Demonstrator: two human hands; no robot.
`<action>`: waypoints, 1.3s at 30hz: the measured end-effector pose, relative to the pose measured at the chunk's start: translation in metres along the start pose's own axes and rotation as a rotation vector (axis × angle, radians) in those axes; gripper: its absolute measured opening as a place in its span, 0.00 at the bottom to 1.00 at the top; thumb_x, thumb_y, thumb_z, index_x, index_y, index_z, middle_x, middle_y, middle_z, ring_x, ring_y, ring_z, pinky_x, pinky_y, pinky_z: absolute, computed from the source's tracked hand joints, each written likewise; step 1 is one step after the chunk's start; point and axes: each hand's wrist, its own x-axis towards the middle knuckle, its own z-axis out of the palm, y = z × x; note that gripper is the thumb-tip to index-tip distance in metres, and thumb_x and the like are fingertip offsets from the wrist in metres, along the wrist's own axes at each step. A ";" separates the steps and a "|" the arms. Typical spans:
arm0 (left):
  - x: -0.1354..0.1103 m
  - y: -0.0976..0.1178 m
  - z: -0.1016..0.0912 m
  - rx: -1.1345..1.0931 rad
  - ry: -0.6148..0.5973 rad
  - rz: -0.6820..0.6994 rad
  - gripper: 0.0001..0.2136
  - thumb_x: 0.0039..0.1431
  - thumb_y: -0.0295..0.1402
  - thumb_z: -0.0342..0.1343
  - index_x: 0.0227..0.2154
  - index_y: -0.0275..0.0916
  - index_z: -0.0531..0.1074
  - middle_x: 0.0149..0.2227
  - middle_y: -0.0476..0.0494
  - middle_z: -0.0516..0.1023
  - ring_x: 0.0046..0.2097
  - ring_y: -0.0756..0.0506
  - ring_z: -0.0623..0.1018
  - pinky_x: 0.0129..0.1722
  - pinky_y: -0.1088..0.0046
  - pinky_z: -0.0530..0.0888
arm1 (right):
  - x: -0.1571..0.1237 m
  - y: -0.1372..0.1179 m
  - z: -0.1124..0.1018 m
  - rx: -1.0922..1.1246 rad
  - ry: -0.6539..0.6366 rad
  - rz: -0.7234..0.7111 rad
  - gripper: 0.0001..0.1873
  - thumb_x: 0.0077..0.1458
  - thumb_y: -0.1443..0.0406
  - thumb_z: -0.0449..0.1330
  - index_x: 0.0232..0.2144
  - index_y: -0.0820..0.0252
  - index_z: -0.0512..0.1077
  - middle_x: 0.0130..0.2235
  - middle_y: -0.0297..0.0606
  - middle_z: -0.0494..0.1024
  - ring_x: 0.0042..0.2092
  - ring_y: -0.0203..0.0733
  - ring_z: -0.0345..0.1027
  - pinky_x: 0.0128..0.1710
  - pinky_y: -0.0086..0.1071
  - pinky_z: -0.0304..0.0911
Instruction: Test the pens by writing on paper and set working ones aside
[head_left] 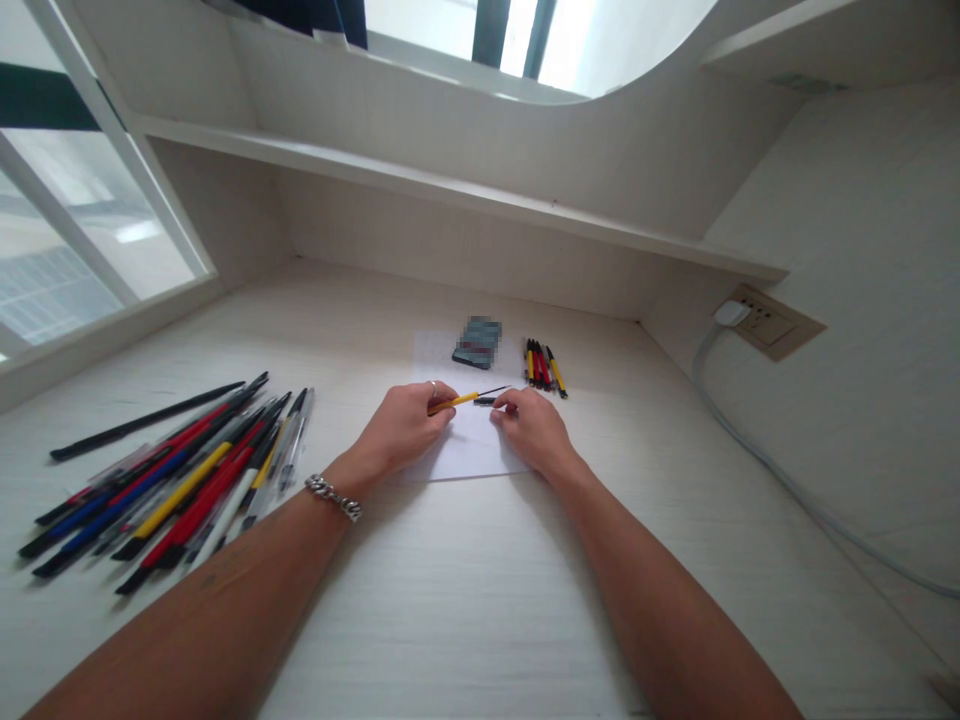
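Presently, the left hand [410, 420] pinches the yellow pen barrel [463, 399] over the white paper [469, 450], its thin dark rod [493, 390] pointing right; the right hand [532, 425] holds a black piece [484, 402] (maybe its front part). I think both should be kept steady and aligned.

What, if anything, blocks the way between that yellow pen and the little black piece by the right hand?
Nothing visible stands between the yellow pen in the left hand and the black piece at the fingertips of the right hand; the white paper lies beneath.
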 end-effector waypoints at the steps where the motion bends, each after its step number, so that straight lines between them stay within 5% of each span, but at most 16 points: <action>1: 0.000 -0.001 0.000 -0.001 0.005 -0.007 0.11 0.55 0.31 0.53 0.38 0.39 0.78 0.38 0.46 0.82 0.38 0.46 0.79 0.41 0.72 0.72 | 0.000 0.000 0.000 0.007 0.003 -0.004 0.07 0.54 0.63 0.60 0.36 0.52 0.77 0.35 0.37 0.75 0.37 0.40 0.66 0.37 0.32 0.57; 9: 0.000 -0.003 0.002 -0.006 -0.004 0.011 0.11 0.55 0.31 0.53 0.38 0.39 0.78 0.38 0.46 0.82 0.38 0.45 0.79 0.41 0.72 0.72 | 0.001 -0.001 0.001 -0.021 0.004 -0.005 0.09 0.56 0.63 0.59 0.38 0.51 0.78 0.35 0.37 0.74 0.36 0.40 0.67 0.37 0.32 0.58; 16: 0.001 -0.004 0.001 0.024 -0.008 0.010 0.11 0.55 0.32 0.53 0.39 0.39 0.78 0.40 0.44 0.82 0.39 0.45 0.79 0.42 0.71 0.72 | -0.001 0.000 -0.005 -0.025 -0.064 -0.030 0.05 0.55 0.65 0.60 0.29 0.57 0.75 0.36 0.40 0.75 0.39 0.42 0.67 0.38 0.33 0.58; 26: 0.000 -0.005 -0.002 0.065 -0.028 -0.001 0.12 0.55 0.31 0.52 0.39 0.41 0.79 0.40 0.45 0.82 0.40 0.45 0.79 0.42 0.71 0.72 | -0.007 0.015 -0.034 0.329 0.229 -0.135 0.06 0.56 0.66 0.59 0.35 0.57 0.76 0.38 0.37 0.79 0.39 0.40 0.71 0.40 0.32 0.65; 39: 0.000 -0.004 -0.001 0.075 -0.032 0.021 0.13 0.54 0.29 0.53 0.39 0.40 0.79 0.40 0.43 0.82 0.40 0.44 0.79 0.43 0.70 0.72 | -0.011 0.007 -0.035 0.258 0.217 -0.191 0.07 0.56 0.69 0.58 0.33 0.58 0.76 0.37 0.38 0.78 0.38 0.40 0.71 0.39 0.32 0.64</action>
